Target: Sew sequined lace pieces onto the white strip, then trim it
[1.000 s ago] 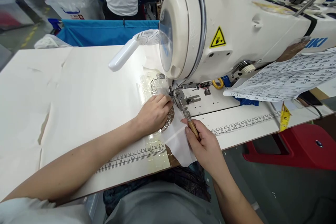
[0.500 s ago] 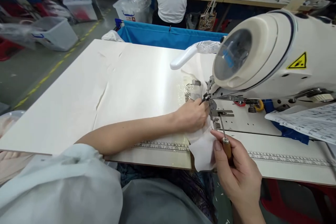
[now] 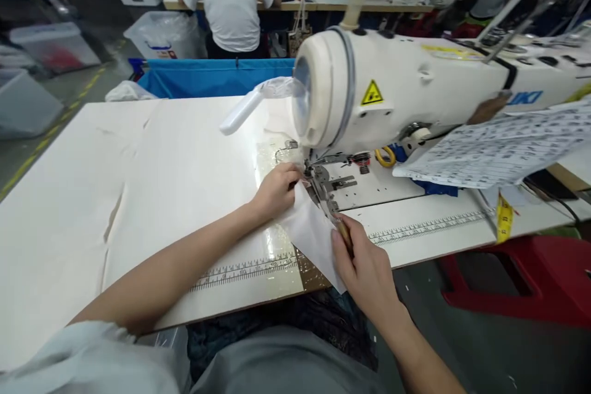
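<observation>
A white sewing machine (image 3: 397, 89) reaches in from the right over the table. Beside its needle area, my left hand (image 3: 279, 189) is closed on a piece of thin white fabric (image 3: 311, 234). The fabric hangs from there toward the table's front edge. Lower right, my right hand (image 3: 362, 255) is wrapped round the wooden handle of an awl (image 3: 344, 235). The awl points up and left toward the presser foot, its thin metal tip hard to make out. The fabric's lower part lies against my right fingers.
Printed paper sheets (image 3: 498, 144) and yellow-handled scissors (image 3: 385, 157) lie right of the needle. A yellow tape measure (image 3: 504, 218) hangs at the front edge. Behind the table are a blue cloth bin (image 3: 207, 77) and a seated person (image 3: 231, 0). A red stool (image 3: 530, 283) stands lower right.
The view has swung right, showing more of the machine. My right hand has brought the awl up beside the needle area, and the fabric is now stretched between my hands.
</observation>
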Motion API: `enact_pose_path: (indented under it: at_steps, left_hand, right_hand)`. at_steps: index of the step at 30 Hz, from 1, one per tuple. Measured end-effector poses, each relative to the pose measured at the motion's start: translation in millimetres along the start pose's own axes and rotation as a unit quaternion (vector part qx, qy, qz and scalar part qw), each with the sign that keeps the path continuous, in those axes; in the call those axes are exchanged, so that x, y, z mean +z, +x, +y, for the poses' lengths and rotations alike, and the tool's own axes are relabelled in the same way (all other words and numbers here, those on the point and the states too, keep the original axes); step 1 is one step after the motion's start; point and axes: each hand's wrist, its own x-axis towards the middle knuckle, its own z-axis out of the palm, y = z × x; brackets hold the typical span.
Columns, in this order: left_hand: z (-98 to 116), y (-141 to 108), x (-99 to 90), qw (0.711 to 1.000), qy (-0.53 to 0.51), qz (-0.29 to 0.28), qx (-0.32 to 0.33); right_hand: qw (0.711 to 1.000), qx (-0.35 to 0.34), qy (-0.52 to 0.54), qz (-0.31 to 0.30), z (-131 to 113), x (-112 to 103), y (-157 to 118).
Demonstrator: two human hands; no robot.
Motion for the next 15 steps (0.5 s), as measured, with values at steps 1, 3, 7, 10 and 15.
enact_pose_path:
  at_steps: [1,3,7,10,15]
  left_hand:
    - [-1.7,0.5,-0.8,1.000,-0.024,0.004,-0.003]
    - [-2.8,1.0,-2.0,0.998,-0.055,0.008,-0.012]
    - [-1.0,1.3,-3.3,0.996,-0.085,0.005,-0.037]
    - [-0.3,2.0,-4.1,0.994,-0.102,0.000,-0.048]
    - [0.8,3.3,-5.2,0.992,-0.110,-0.001,-0.057]
  right_hand:
    - [1.000,0.003,-0.024,0.015,3.4,3.5,2.5]
    - [0.997,-0.006,-0.059,0.040,6.9,9.8,7.7]
    - [0.993,-0.034,-0.083,0.071,5.3,18.0,16.3]
    - [0.992,-0.030,-0.097,0.072,4.1,20.5,19.9]
    - [0.993,-0.025,-0.096,0.070,5.1,22.3,21.6]
